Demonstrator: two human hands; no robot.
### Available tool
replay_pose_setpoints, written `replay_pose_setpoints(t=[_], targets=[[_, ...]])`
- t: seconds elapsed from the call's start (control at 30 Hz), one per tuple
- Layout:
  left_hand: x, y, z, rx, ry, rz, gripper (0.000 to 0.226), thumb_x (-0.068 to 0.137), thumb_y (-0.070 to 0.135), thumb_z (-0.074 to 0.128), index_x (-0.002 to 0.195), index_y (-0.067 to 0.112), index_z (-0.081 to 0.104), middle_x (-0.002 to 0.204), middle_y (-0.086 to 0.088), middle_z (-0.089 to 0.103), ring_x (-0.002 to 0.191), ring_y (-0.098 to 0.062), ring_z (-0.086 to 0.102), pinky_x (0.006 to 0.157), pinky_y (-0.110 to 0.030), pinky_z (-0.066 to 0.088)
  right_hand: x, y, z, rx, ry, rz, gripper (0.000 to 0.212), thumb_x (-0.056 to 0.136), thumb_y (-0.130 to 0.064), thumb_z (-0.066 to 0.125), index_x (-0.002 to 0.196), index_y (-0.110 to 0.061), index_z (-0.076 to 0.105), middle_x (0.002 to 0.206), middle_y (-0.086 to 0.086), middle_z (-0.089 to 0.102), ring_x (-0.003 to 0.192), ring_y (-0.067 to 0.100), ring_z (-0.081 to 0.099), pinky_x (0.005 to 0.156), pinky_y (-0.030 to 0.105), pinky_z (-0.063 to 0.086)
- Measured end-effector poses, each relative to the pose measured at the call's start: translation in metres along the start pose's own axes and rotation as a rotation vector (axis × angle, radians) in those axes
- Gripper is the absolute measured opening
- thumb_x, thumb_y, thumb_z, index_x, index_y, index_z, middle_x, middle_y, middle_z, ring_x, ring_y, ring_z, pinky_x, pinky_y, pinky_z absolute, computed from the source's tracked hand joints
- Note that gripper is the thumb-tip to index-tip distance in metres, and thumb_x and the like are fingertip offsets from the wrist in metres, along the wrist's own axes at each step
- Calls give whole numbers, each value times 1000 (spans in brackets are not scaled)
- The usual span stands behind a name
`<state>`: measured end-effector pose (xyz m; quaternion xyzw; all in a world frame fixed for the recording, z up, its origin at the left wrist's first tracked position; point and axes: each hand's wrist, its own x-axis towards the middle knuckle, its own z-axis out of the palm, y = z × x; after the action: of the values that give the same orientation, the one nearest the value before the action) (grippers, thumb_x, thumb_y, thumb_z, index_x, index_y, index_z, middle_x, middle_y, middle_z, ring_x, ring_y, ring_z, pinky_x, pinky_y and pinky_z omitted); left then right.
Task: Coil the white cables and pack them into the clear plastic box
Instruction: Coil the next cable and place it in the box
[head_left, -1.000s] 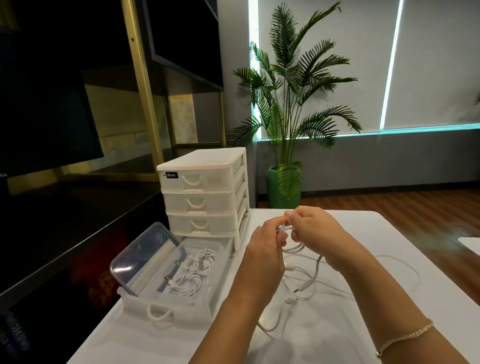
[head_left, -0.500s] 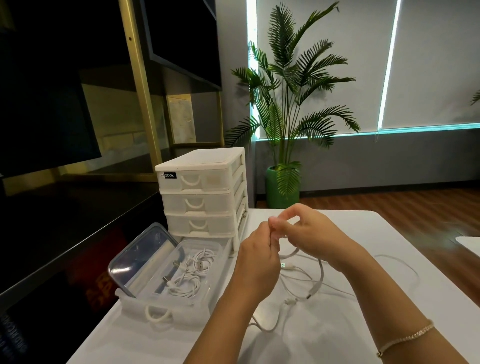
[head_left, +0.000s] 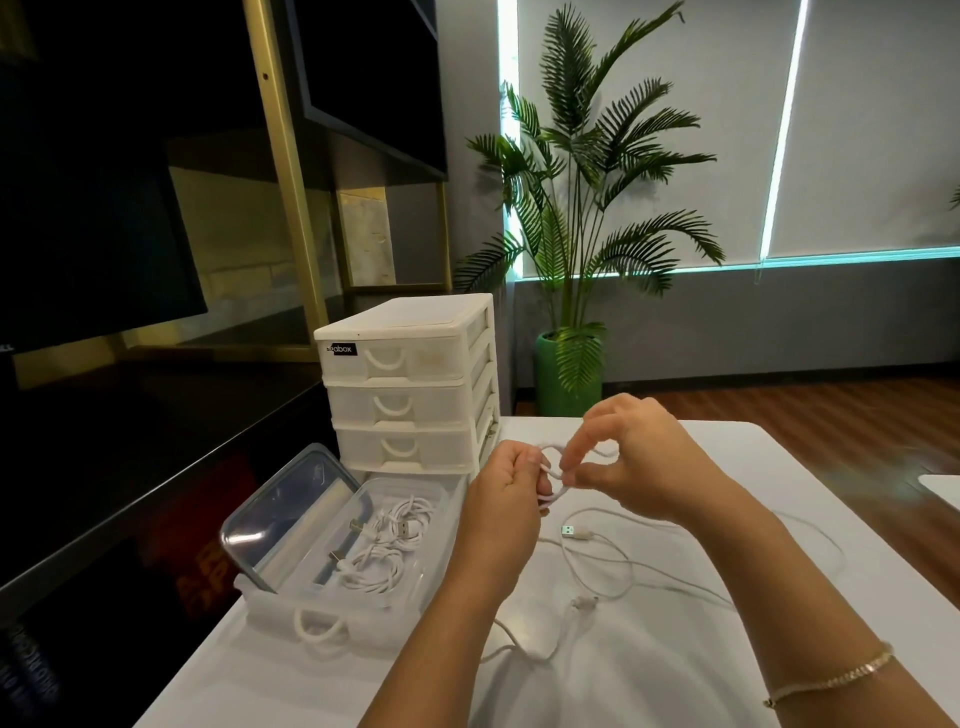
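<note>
Perhaps two coiled cables (head_left: 384, 545) boxed

Grey wall (head_left: 779, 332), wooden floor (head_left: 831, 410), potted palm (head_left: 576, 218); blinds (head_left: 872, 124) edged with light, gold-framed dark shelving (head_left: 291, 171)

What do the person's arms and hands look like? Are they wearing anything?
Both forearms are bare, with no sleeves showing. The left hand wears nothing that can be seen. The right hand shows no rings, but a thin gold-coloured chain bracelet circles that wrist.
</note>
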<state>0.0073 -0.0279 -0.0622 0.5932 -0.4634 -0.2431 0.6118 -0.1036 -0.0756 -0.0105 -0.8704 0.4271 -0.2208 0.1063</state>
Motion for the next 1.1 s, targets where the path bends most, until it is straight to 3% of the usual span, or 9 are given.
replay_pose_setpoints(t=[0.03, 0.13, 0.27, 0.37, 0.43, 0.57, 0.67, 0.83, 1.1], targets=[[1, 0, 1, -63, -5, -23, 27, 100, 25, 35, 80, 20, 52, 70, 4, 52, 68, -10, 50, 68, -22, 46, 0, 0, 0, -6, -21, 0, 4, 78, -43, 68, 80, -42, 65, 132, -8, 47, 123, 15, 35, 101, 40, 37], [3, -1, 0, -204, -38, -95, 28, 100, 23, 37, 79, 18, 54, 67, 4, 54, 68, -10, 52, 69, -23, 46, 0, -1, 5, -106, -68, -19, 22, 81, -49, 60, 101, -41, 68, 137, -8, 45, 126, 16, 32, 103, 42, 34], [3, 1, -3, -301, -94, -122, 23, 99, 17, 39, 89, 17, 60, 80, 1, 62, 78, -12, 57, 76, -24, 47, 1, -1, 3, -44, -32, -15, 21, 87, -39, 57, 103, -34, 70, 134, -7, 50, 127, 17, 33, 110, 49, 23], [2, 3, -6, -290, -134, -112, 23, 99, 14, 40, 105, 15, 62, 84, 2, 62, 75, -11, 57, 75, -21, 48, 1, 0, 0, 104, -20, -20, 22, 89, -34, 58, 100, -22, 72, 123, -4, 59, 111, 12, 43, 93, 32, 40], [2, 3, -6, -296, -133, -117, 23, 98, 13, 42, 108, 14, 63, 86, 0, 63, 74, -12, 55, 75, -21, 49, 0, 0, -2, 193, -41, -8, 22, 89, -32, 58, 95, -17, 73, 109, -6, 61, 95, 6, 45, 75, 21, 37], [2, 4, -5, -319, -93, -124, 25, 99, 15, 40, 95, 19, 65, 70, 4, 58, 63, -8, 47, 65, -20, 43, 0, 0, -4, 344, -89, 66, 21, 91, -31, 55, 79, -19, 68, 83, -10, 56, 76, 7, 51, 71, 26, 43], [1, 4, -4, -229, -71, -61, 27, 100, 18, 36, 97, 20, 62, 64, 6, 49, 59, -8, 40, 60, -18, 37, 0, -2, -3, 443, -126, 111, 27, 94, -29, 49, 72, -20, 62, 85, -1, 60, 82, 15, 54, 77, 37, 48], [-2, 1, -2, 258, 30, 197, 25, 100, 28, 33, 104, 19, 55, 71, 11, 47, 63, -8, 44, 50, -5, 36, 0, -3, -1, 534, -122, 196, 34, 94, -30, 47, 66, -16, 61, 76, -3, 59, 74, 10, 50, 68, 24, 39], [-3, 3, -1, 437, 66, 307, 24, 100, 24, 32, 111, 18, 53, 84, 8, 53, 68, -4, 47, 56, -1, 37, 4, -9, 9, 582, 1, 344, 36, 81, -31, 64, 77, 4, 67, 86, 25, 63, 73, 25, 54, 88, 49, 50]])
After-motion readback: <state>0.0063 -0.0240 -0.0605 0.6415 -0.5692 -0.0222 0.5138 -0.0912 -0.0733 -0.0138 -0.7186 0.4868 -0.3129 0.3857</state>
